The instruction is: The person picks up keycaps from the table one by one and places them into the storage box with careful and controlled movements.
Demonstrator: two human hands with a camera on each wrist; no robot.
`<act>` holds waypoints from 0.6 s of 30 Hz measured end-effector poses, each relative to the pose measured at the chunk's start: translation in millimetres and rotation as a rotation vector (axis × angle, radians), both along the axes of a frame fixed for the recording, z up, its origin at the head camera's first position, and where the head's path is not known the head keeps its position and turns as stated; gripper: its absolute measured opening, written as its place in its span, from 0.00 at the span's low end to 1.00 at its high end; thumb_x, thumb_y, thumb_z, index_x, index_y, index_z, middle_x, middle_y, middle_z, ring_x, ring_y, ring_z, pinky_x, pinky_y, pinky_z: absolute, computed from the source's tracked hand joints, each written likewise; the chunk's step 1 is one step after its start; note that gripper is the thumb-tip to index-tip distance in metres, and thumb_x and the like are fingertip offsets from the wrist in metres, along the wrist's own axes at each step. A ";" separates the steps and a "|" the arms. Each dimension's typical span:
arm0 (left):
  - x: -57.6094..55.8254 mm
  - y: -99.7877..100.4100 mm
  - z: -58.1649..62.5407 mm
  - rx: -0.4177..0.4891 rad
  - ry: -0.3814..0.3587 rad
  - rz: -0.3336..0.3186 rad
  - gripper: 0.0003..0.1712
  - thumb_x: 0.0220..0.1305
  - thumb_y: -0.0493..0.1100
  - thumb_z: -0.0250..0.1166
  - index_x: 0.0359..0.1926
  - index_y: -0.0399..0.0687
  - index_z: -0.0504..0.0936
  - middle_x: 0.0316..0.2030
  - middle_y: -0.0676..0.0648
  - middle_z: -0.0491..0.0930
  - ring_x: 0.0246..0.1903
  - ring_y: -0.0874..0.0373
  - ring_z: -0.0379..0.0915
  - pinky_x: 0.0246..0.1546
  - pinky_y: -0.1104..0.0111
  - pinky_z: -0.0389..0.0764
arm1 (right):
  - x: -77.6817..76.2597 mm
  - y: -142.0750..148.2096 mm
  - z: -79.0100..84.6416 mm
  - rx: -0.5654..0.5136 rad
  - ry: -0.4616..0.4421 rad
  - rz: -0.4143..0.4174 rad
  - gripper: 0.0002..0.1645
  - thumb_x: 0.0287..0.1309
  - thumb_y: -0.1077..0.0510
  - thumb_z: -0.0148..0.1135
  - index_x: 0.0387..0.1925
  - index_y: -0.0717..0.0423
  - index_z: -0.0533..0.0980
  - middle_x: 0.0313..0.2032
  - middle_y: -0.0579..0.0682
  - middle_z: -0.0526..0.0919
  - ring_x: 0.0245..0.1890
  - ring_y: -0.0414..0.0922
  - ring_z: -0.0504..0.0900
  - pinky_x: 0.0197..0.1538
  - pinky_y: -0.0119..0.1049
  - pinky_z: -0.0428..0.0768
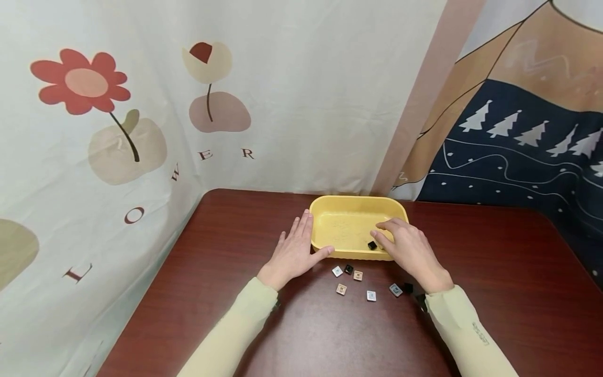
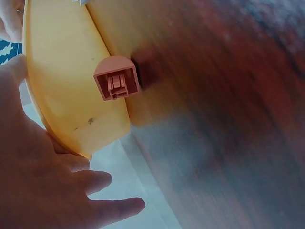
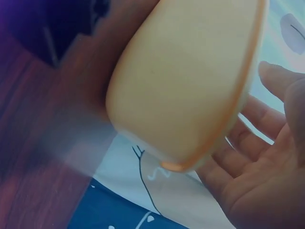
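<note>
A yellow plastic tray [image 1: 344, 230] stands near the table's far edge. My left hand [image 1: 294, 254] lies along its left end, thumb at the near rim and fingers straight. Over the tray's right end is my right hand [image 1: 410, 248]; its thumb and fingers are apart in the right wrist view, with nothing visible between them. Inside, below that hand, lies a black keycap [image 1: 372, 245]. Several keycaps lie in front of the tray, among them a white keycap [image 1: 337, 271], a tan keycap [image 1: 358, 275] and a grey keycap [image 1: 395, 290]. A reddish keycap [image 2: 116, 78] shows its hollow underside in the left wrist view.
The brown table [image 1: 301, 335] reaches back to a printed curtain [image 1: 306, 104]. Near the right wrist lies a black keycap [image 1: 408, 288], with another dark piece [image 1: 421, 302] partly hidden by the sleeve. A blurred dark object [image 3: 52, 28] fills the right wrist view's upper left corner.
</note>
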State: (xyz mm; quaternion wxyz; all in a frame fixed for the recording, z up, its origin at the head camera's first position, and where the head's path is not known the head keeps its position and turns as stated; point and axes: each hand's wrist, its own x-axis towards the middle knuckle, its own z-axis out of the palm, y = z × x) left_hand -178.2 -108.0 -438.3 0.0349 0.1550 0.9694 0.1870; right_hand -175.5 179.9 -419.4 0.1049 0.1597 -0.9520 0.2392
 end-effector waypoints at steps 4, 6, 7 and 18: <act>-0.6 0.0 -1.1 -0.005 0.000 0.001 0.63 0.67 0.80 0.50 0.84 0.44 0.40 0.83 0.46 0.38 0.80 0.44 0.42 0.71 0.36 0.55 | 8.7 3.2 2.6 -0.023 0.064 0.008 0.21 0.71 0.47 0.65 0.50 0.60 0.85 0.48 0.56 0.86 0.49 0.54 0.84 0.52 0.55 0.81; -1.0 0.0 -1.3 -0.008 -0.001 0.000 0.64 0.66 0.81 0.49 0.84 0.44 0.40 0.83 0.46 0.38 0.80 0.44 0.41 0.71 0.36 0.55 | 13.3 5.7 3.7 -0.036 0.095 0.012 0.20 0.71 0.47 0.65 0.50 0.59 0.86 0.48 0.55 0.86 0.49 0.54 0.84 0.52 0.55 0.81; -1.1 -0.1 -1.4 -0.007 -0.002 0.000 0.64 0.66 0.81 0.49 0.84 0.43 0.40 0.83 0.46 0.37 0.80 0.44 0.41 0.71 0.36 0.55 | 15.7 7.0 4.3 -0.040 0.107 0.012 0.19 0.70 0.48 0.66 0.50 0.59 0.86 0.48 0.55 0.86 0.50 0.54 0.83 0.52 0.55 0.81; -1.1 0.0 1.2 -0.027 -0.016 0.002 0.64 0.66 0.82 0.47 0.84 0.45 0.39 0.83 0.47 0.35 0.81 0.45 0.40 0.72 0.37 0.54 | 42.3 26.0 8.8 -0.041 0.138 0.015 0.25 0.68 0.49 0.68 0.60 0.60 0.80 0.52 0.55 0.84 0.51 0.54 0.82 0.52 0.56 0.81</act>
